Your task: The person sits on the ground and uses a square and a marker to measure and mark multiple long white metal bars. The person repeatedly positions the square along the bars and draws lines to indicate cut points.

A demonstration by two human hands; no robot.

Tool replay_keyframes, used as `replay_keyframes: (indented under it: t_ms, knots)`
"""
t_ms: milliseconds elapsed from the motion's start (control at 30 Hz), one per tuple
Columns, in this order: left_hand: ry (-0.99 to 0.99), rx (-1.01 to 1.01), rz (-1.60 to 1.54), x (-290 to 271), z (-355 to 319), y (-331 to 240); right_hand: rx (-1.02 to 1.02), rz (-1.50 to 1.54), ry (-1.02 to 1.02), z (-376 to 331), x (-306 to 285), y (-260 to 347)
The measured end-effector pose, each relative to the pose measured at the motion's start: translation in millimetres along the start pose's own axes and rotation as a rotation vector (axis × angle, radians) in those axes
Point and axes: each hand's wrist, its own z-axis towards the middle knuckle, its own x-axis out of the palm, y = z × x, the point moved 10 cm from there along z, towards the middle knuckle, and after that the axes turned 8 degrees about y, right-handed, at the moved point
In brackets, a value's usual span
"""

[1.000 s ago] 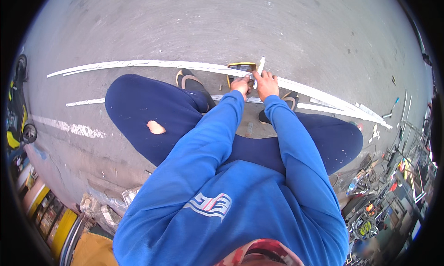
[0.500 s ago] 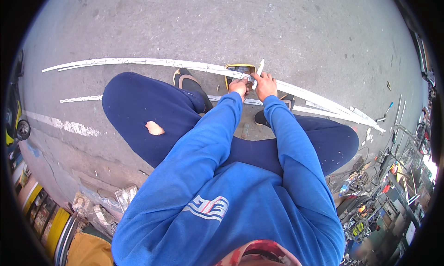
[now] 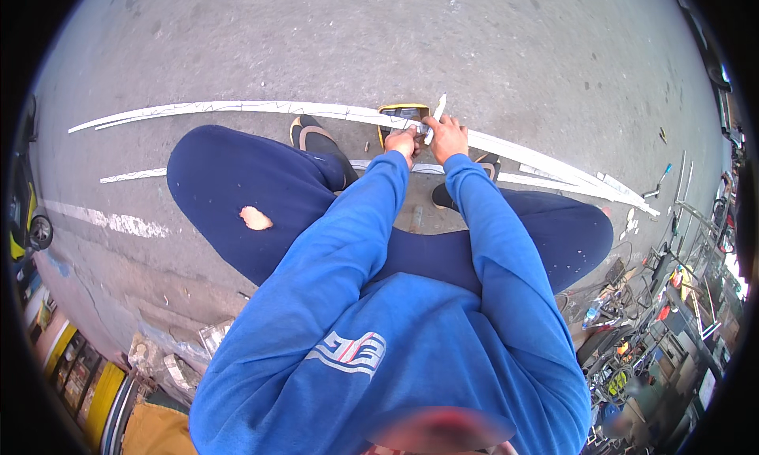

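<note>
A long white strip (image 3: 316,109) with dark wavy lines lies across the ground in front of me, passing under both hands. My left hand (image 3: 403,143) is closed on it, fingertips pinching near its edge beside the other hand. My right hand (image 3: 449,137) is closed around a short white piece (image 3: 439,111), which stands crosswise to the strip with its narrowed end pointing away from me. The palm-side fingers of both hands are hidden. Right behind the left hand is a dark, yellow-rimmed object (image 3: 405,107), partly covered by the strip.
A second white strip (image 3: 134,175) runs nearer to me, past my shoes (image 3: 320,143). More white strips (image 3: 609,188) overlap at the right. A blue-handled tool (image 3: 664,173) and metal rods (image 3: 685,178) lie farther right, beside a clutter of tools and cables (image 3: 617,376).
The whole view has shifted slightly. Both hands stay close together at the strip, and the short white piece remains in my right hand, a little farther from me in the picture.
</note>
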Motion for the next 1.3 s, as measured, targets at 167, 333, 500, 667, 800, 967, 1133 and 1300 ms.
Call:
replay_keyframes:
  t_ms: [167,333,500,667,800,967,1133,1300]
  knots:
    - [-0.001,0.055,0.055,1,-6,-8,0.041,0.01,0.016,4,7,-6]
    - [-0.028,0.064,0.091,1,-14,-13,0.059,0.062,0.037,4,11,-9]
    - [-0.014,0.071,0.138,2,-16,-16,0.029,0.016,0.008,3,8,-6]
    - [-0.016,0.105,0.153,-2,-11,-17,0.012,0.021,-0.004,4,12,-7]
    - [-0.021,0.108,0.164,0,-5,-13,0.024,0.02,-0.021,5,13,-11]
    - [-0.029,-0.019,0.144,-2,-10,-10,0.034,0.002,0.044,6,19,-12]
    - [-0.268,0.276,1.434,15,-24,-95,0.044,0.004,0.027,4,13,-13]
    - [0.052,0.479,1.595,55,-17,-105,0.051,0.0,-0.001,1,8,-13]
